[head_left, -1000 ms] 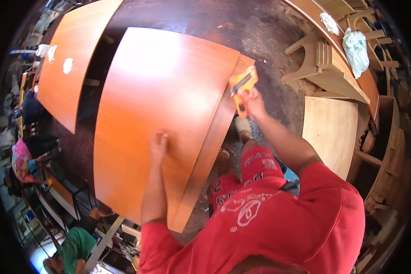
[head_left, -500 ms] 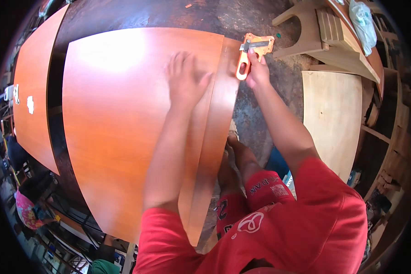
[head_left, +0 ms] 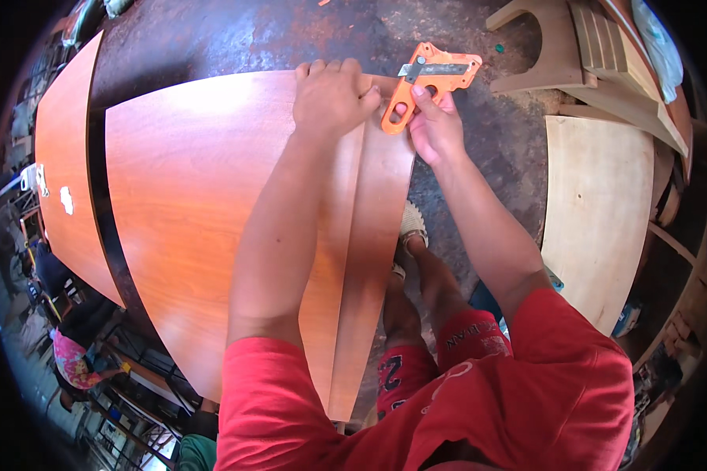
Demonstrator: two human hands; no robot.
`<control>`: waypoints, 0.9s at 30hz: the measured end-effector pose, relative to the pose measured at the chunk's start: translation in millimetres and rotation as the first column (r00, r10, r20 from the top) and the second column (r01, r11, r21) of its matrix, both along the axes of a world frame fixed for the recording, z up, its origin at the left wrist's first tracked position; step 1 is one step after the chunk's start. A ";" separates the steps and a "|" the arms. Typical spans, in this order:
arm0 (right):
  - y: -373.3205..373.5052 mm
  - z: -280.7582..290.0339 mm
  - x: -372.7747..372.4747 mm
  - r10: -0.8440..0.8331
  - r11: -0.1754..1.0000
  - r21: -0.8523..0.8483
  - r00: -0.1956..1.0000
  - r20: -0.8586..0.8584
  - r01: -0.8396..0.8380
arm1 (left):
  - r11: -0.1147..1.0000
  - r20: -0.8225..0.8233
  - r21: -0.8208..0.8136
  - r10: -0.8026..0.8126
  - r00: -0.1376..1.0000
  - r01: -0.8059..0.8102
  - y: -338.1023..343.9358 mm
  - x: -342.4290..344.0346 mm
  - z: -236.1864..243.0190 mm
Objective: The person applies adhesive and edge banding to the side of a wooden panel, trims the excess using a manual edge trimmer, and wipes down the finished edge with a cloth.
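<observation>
A large orange-brown wooden panel [head_left: 204,204] lies flat before me, curving at its far edge. Along its right side runs a narrow strip [head_left: 373,212] of the same colour, seemingly a board beneath it. My left hand [head_left: 331,100] has its fingers curled over the panel's far edge near the right corner, palm down, thumb pointing right. By that corner my right hand [head_left: 438,129] is closed on an orange hand tool [head_left: 440,69] with finger holes and a grey metal bar. The tool is above the strip's far end; whether it touches the wood I cannot tell.
Another orange-brown panel [head_left: 71,173] lies on the left across a dark gap. A pale wooden board [head_left: 597,212] and stacked cut wooden parts [head_left: 597,47] stand at right. At lower left another person in a pink patterned top [head_left: 72,361] works. My feet are on the dark floor [head_left: 503,149].
My left hand has gone from lying spread on the panel to curling over its far edge. My right hand has shifted the orange tool slightly left and tilted it.
</observation>
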State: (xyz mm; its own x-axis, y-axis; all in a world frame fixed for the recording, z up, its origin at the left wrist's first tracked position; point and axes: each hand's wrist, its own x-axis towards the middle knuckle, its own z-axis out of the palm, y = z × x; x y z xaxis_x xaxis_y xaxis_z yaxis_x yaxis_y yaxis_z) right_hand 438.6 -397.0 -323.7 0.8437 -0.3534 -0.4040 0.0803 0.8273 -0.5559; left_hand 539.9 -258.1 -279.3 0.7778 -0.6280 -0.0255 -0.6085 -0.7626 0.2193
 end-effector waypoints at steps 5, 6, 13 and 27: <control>1.5 -3.3 4.9 0.025 0.999 -0.022 1.000 -0.001 -0.025 | 0.998 0.030 -0.058 0.028 0.999 -0.026 -5.8 1.5 -6.3; 2.0 -2.7 4.6 0.011 1.000 -0.016 1.000 -0.002 -0.011 | 0.998 0.019 -0.052 0.042 0.999 -0.041 -7.3 1.3 -6.4; 7.2 6.6 8.4 0.004 1.000 0.008 0.999 -0.041 -0.004 | 0.954 -0.055 -0.281 0.095 0.994 -0.106 5.1 4.1 -7.7; 30.1 -0.2 18.4 0.053 0.990 -0.123 0.992 -0.117 -0.067 | 0.770 0.163 0.042 0.624 0.764 -0.637 293.1 -91.9 -11.1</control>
State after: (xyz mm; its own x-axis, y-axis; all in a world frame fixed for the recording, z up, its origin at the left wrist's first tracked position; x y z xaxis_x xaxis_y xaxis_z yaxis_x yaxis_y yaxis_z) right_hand 457.0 -366.9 -323.9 0.8165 -0.3579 -0.4530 -0.0365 0.7510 -0.6592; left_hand 448.0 35.0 -290.3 0.9971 0.0052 0.0756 -0.0013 -0.9964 0.0853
